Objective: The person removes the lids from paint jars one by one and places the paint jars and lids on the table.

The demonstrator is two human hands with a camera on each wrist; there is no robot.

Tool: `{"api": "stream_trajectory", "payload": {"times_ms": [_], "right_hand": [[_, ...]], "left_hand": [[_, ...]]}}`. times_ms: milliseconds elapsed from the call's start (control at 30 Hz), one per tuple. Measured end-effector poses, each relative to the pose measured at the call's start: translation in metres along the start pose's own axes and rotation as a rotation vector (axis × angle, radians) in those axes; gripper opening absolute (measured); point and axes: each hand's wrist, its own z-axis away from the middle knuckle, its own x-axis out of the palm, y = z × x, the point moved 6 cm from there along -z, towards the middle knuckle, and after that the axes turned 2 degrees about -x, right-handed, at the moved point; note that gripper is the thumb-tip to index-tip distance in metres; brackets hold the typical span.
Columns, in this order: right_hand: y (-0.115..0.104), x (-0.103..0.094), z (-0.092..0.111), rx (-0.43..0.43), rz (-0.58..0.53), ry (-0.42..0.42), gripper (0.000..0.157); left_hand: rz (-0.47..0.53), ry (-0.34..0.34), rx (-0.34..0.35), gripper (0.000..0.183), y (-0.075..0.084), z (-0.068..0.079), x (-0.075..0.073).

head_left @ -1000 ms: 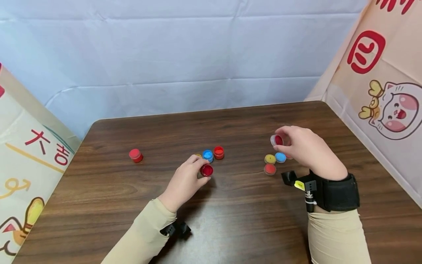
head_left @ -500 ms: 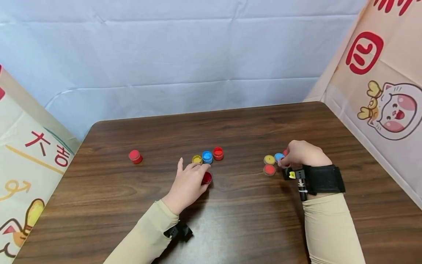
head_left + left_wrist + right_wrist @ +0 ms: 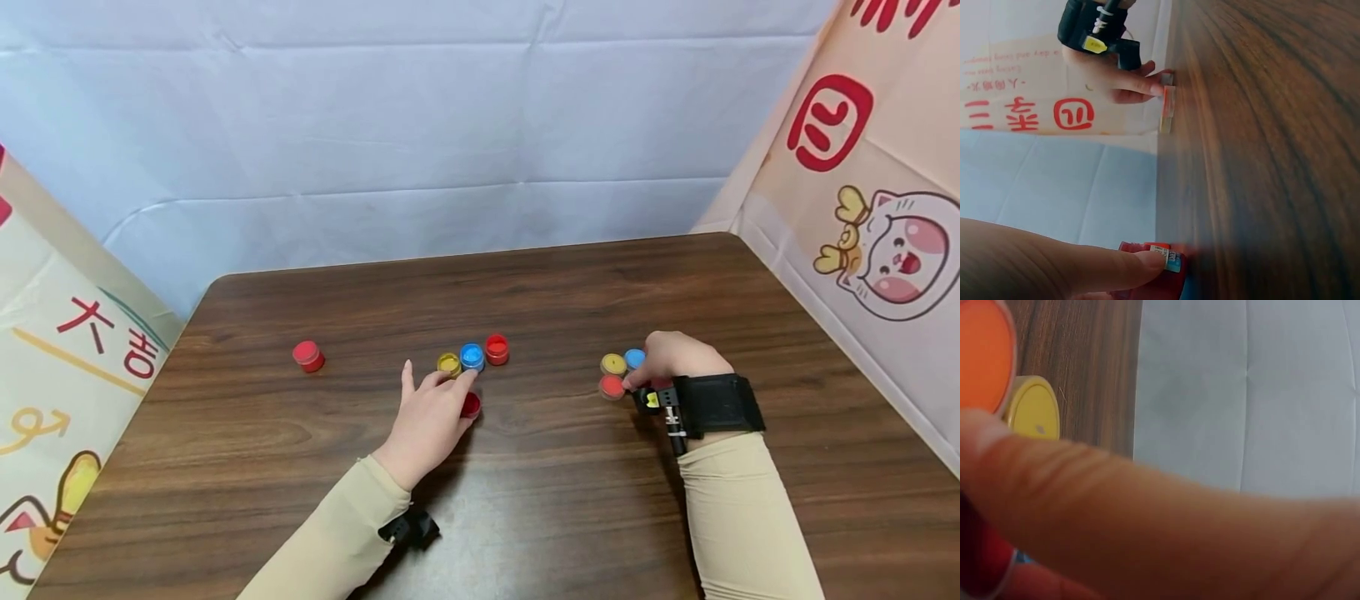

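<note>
My left hand (image 3: 426, 425) grips a small open jar of dark red paint (image 3: 470, 406) between thumb and fingers, low over the table; its label (image 3: 1166, 257) shows beside the thumb in the left wrist view. Just behind it stand open jars of yellow (image 3: 448, 363), blue (image 3: 472, 357) and red (image 3: 497, 349) paint. My right hand (image 3: 678, 358) pinches a dark red lid (image 3: 985, 553) at the tabletop, mostly hidden by the fingers in the head view. Near those fingers lie a yellow lid (image 3: 613, 364), a blue lid (image 3: 634, 358) and an orange-red lid (image 3: 612, 386).
A capped red jar (image 3: 308, 356) stands apart at the left on the brown wooden table (image 3: 570, 517). Pale blue cloth (image 3: 420, 125) hangs behind the table, and printed cloths (image 3: 862, 217) flank it on both sides.
My right hand has come down with the dark red lid from above the other lids to the table beside them. My left hand has lowered the dark red jar slightly.
</note>
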Motion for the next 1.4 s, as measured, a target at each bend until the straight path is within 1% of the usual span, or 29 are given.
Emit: {"api": "stream_trajectory", "payload": {"times_ms": [133, 267, 433, 567, 667, 800, 900, 1000, 1067, 1133, 1233, 1333, 1400], "right_hand": [[0.001, 0.000, -0.001, -0.011, 0.010, 0.003, 0.036], [0.002, 0.000, -0.001, -0.010, 0.004, 0.001, 0.037], [0.002, -0.001, 0.000, -0.019, -0.004, 0.005, 0.036], [0.004, -0.002, 0.002, -0.007, -0.027, 0.023, 0.036], [0.004, -0.005, 0.006, 0.004, -0.027, 0.040, 0.036], [0.001, -0.011, 0.013, -0.002, -0.006, 0.077, 0.043], [-0.006, -0.017, 0.019, -0.024, 0.011, 0.129, 0.045], [-0.015, -0.023, 0.024, -0.066, 0.027, 0.181, 0.040], [-0.022, -0.026, 0.027, -0.113, 0.040, 0.208, 0.041], [-0.030, -0.027, 0.029, -0.169, 0.050, 0.225, 0.050], [-0.040, -0.027, 0.030, -0.251, 0.046, 0.232, 0.062], [-0.047, -0.025, 0.030, -0.295, 0.033, 0.214, 0.063], [-0.050, -0.022, 0.029, -0.305, 0.030, 0.198, 0.060]], "left_hand": [[-0.031, 0.023, 0.007, 0.057, 0.000, 0.000, 0.000], [-0.034, 0.034, 0.006, 0.055, 0.000, 0.001, 0.001], [-0.034, 0.022, 0.010, 0.055, 0.000, 0.001, 0.002], [-0.047, 0.007, 0.020, 0.054, 0.002, 0.000, 0.003], [-0.057, 0.010, 0.028, 0.052, 0.002, 0.000, 0.004], [-0.064, 0.027, 0.042, 0.048, 0.003, 0.001, 0.003], [-0.057, 0.034, 0.053, 0.048, 0.003, 0.000, 0.000], [-0.031, 0.030, 0.068, 0.050, 0.002, -0.001, -0.005], [0.003, 0.031, 0.070, 0.048, -0.001, -0.003, -0.010], [0.044, 0.028, 0.053, 0.041, -0.005, -0.004, -0.017], [0.095, 0.026, -0.018, 0.038, -0.016, -0.005, -0.027], [0.121, 0.004, -0.105, 0.043, -0.031, -0.005, -0.035], [0.125, -0.009, -0.145, 0.046, -0.041, -0.005, -0.039]]}}
